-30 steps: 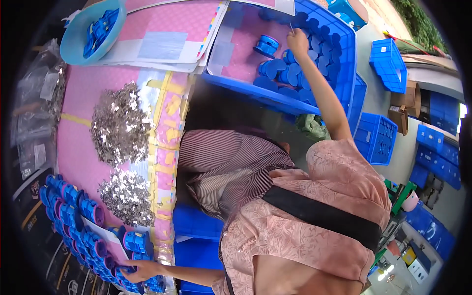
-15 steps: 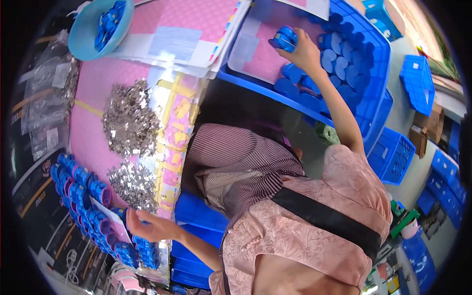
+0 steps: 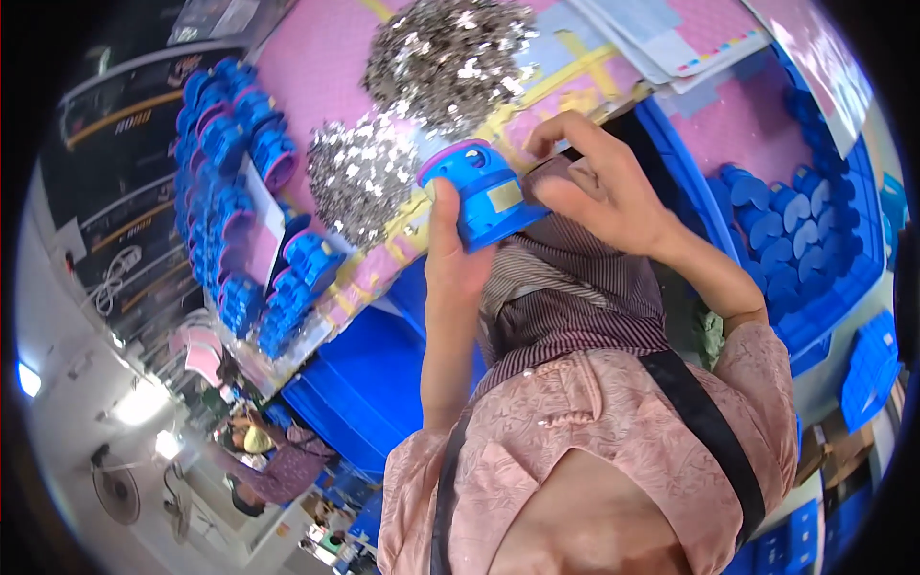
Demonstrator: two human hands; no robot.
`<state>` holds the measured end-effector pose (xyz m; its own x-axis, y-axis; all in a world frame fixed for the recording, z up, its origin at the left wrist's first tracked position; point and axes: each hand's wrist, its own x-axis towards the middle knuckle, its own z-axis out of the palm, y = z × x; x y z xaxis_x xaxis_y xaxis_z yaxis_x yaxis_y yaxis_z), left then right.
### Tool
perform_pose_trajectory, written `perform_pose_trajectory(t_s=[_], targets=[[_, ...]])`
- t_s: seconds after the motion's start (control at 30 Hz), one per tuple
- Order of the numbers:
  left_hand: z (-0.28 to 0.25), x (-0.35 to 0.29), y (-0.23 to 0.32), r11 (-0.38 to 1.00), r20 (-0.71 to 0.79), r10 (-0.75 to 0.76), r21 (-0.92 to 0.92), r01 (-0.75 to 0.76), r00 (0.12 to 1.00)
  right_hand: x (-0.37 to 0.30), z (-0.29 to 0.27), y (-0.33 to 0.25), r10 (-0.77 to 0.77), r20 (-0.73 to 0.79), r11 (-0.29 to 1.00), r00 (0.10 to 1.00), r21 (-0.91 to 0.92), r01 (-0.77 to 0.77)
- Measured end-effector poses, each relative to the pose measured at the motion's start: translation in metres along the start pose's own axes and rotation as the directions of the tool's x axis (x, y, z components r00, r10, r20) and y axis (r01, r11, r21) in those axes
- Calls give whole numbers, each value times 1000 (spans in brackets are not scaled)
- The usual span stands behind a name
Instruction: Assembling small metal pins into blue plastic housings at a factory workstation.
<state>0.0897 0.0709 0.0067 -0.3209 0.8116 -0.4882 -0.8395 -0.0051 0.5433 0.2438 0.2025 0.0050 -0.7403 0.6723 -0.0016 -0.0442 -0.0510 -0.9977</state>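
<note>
A blue cylindrical plastic part [image 3: 479, 196] with a pink rim, a round hole and a pale label is held up in front of my lap. My left hand [image 3: 450, 240] grips it from the left side, thumb along its wall. Just right of the part, my right hand [image 3: 618, 187] is open, its fingers curved and thumb apart, with nothing visible between them. Rows of similar blue parts [image 3: 225, 134] stand on the table's left side. Two heaps of small shiny metal pieces, one larger [image 3: 441, 62] and one smaller [image 3: 359, 177], lie on the pink tabletop.
A blue crate [image 3: 690, 177] at the right holds several blue parts on a pink-and-grey lining. Paper sheets [image 3: 661, 43] overhang the table's far right. Yellow tape [image 3: 565, 101] runs along the table edge. Blue bins [image 3: 355, 374] sit below it. A person [image 3: 287, 465] is at lower left.
My right hand came back from over the crate, where it held a blue part, and is now empty. My left hand left the rows and now holds a blue part. The view swung left.
</note>
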Motion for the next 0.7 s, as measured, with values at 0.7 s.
perform_pose_trajectory(t_s=[0.7], targets=[[-40,-16,47,791,-205,477,524,-316,855,40,82,13,-156,122,955,980,-236,181]])
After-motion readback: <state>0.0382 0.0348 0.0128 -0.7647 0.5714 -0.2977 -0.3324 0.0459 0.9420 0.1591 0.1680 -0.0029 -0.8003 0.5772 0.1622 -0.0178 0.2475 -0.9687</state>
